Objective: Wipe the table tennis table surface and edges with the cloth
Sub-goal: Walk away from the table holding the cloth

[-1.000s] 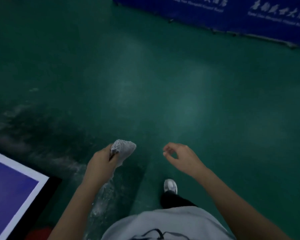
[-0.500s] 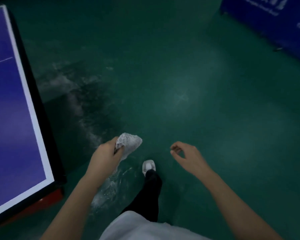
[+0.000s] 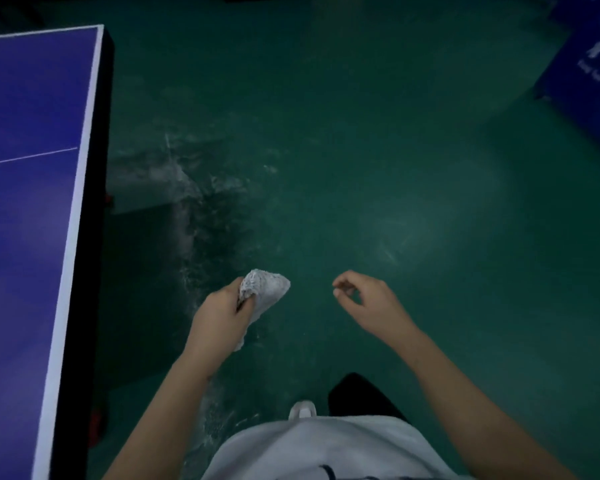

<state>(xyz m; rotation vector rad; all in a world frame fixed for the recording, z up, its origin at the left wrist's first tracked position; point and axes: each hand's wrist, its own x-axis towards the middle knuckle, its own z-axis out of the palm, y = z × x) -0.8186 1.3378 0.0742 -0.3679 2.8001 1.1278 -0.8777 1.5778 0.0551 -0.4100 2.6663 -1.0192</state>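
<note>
The blue table tennis table (image 3: 25,216) fills the left side, with a white border line and a black side edge (image 3: 94,209) facing me. My left hand (image 3: 219,317) grips a bunched white-grey cloth (image 3: 265,289) over the green floor, well to the right of the table and apart from it. To the right of the cloth, my right hand (image 3: 368,303) hangs with loosely curled fingers and nothing in it.
Green sports floor (image 3: 361,150) spreads ahead, with a dark wet scuffed patch (image 3: 208,209) beside the table. A blue printed barrier (image 3: 589,77) stands at the top right. My white shoe (image 3: 302,408) and dark trouser leg (image 3: 357,396) show below.
My view has turned, so more of the table's end now shows on the left. Both hands keep the same pose, the cloth still in my left hand. My feet have stepped.
</note>
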